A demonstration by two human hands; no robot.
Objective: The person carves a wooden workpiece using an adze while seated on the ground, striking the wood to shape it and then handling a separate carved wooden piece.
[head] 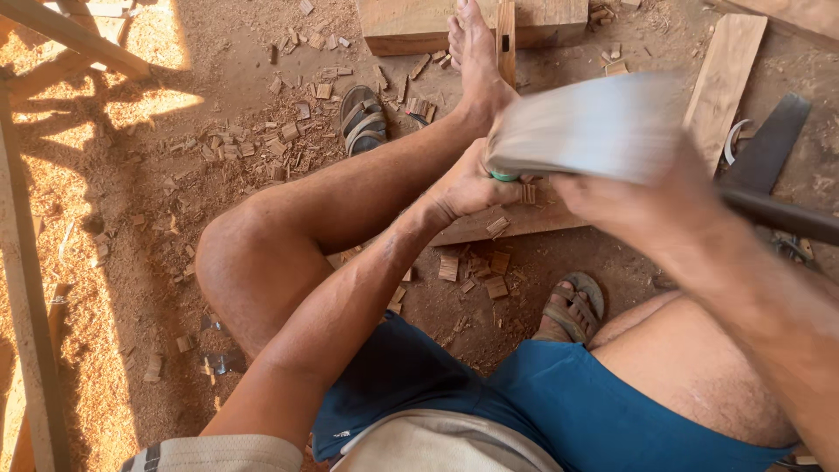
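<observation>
I sit on a sawdust floor with my bare legs out. My left hand (461,188) is closed around a tool with a green ring (504,176), a chisel by its look, held against a wooden plank (489,225) on the ground. My right hand (651,205) grips the dark handle (778,215) of a mallet. Its pale head (594,127) is blurred by motion just above the left hand. The chisel's blade is hidden behind hand and mallet.
My left foot (476,52) rests on a thick wood block (393,26) beside a narrow slotted stick (505,35). Sandals lie nearby, one (363,118) on the left and another (572,308) near my thigh. A board (725,74) and a dark flat blade (773,140) lie at the right. Wood chips (288,140) litter the floor.
</observation>
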